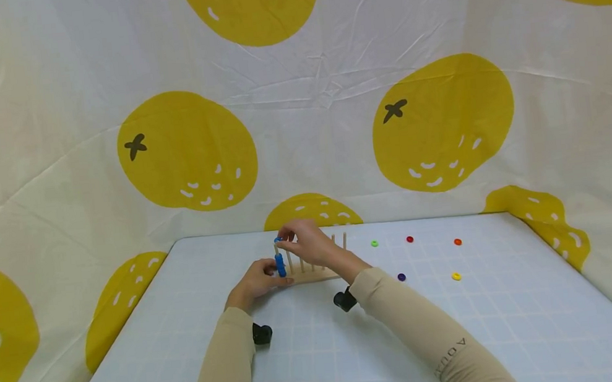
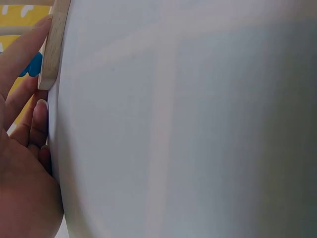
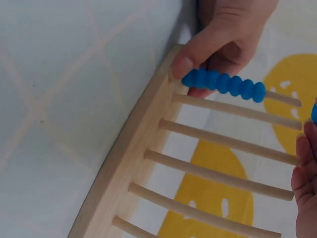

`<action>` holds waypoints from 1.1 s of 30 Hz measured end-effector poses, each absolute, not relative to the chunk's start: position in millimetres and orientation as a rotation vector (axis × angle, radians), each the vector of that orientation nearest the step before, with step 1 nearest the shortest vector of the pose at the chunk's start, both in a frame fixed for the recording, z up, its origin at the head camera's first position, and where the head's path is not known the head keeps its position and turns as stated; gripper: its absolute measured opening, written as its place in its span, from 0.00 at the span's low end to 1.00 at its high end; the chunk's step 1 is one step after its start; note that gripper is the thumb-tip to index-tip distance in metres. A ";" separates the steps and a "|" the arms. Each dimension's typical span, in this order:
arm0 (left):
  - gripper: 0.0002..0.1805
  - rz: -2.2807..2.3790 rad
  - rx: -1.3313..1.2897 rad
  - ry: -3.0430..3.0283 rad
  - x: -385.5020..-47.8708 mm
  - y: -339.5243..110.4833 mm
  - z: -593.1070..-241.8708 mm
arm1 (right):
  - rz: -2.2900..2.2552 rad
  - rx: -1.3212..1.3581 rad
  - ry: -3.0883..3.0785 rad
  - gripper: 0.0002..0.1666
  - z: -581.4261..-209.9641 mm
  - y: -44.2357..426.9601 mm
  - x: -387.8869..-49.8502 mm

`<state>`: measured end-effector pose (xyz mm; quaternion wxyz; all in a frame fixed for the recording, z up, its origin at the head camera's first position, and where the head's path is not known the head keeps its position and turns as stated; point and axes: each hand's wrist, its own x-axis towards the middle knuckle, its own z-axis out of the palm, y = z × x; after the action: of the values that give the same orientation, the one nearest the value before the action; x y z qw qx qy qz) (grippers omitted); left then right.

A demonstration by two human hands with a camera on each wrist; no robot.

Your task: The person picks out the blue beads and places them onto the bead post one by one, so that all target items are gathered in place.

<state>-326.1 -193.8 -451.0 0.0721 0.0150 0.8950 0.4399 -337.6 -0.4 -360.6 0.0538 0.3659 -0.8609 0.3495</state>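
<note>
A wooden peg rack (image 1: 315, 275) stands on the table, its thin upright pegs in a row. On its leftmost peg sits a stack of several blue beads (image 3: 225, 84), with the peg's tip bare above them. My left hand (image 1: 254, 282) grips that end of the rack; in the left wrist view its thumb lies along the wooden base (image 2: 53, 52). Above the same peg, my right hand (image 1: 311, 243) pinches another blue bead (image 1: 278, 239) near the tip. In the right wrist view this bead is cut off by the edge, so whether it touches the peg I cannot tell.
Right of the rack, loose beads lie scattered: green (image 1: 374, 243), red (image 1: 409, 239), orange (image 1: 457, 241), purple (image 1: 401, 277) and yellow (image 1: 456, 276). A fruit-patterned curtain (image 1: 311, 134) hangs behind the table (image 1: 323, 351). The other visible pegs carry no beads.
</note>
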 end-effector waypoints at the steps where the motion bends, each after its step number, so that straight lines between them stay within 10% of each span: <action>1: 0.28 1.322 0.043 2.688 -326.6 -193.7 -450.9 | 1.064 1.112 -2.616 0.10 -361.1 -1.9 -338.4; 33: 0.21 1.366 0.134 2.695 -325.6 -196.0 -450.5 | 0.951 1.030 -2.761 0.11 -373.3 -12.4 -343.6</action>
<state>-325.6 -196.0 -450.5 0.0586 0.0443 0.8895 0.4510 -343.6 -12.4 -373.3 0.0227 0.3325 -0.8915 0.3070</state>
